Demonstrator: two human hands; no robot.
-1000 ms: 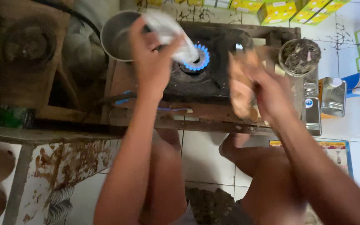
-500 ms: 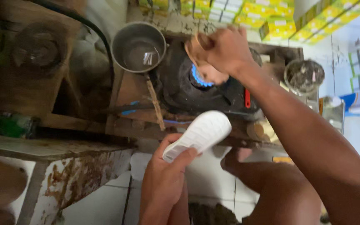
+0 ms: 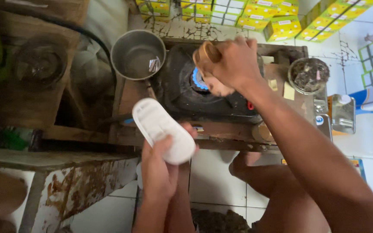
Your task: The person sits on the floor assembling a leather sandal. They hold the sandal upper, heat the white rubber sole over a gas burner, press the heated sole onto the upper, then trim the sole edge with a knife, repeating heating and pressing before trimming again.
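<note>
Left hand [image 3: 160, 166] grips white oblong sole [image 3: 162, 129], long axis toward 11 o'clock; right hand [image 3: 234, 62] clasps tan shoe piece [image 3: 210, 69] over blue burner flame [image 3: 198, 80].

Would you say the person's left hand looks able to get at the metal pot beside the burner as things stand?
Probably not freely: the left hand is already holding a white shoe sole. The way to the metal pot looks open, but the fingers are occupied.

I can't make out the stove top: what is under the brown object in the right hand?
Under the brown object held by the right hand, a blue flame burns on the black stove. The object hides the burner's middle.
</note>
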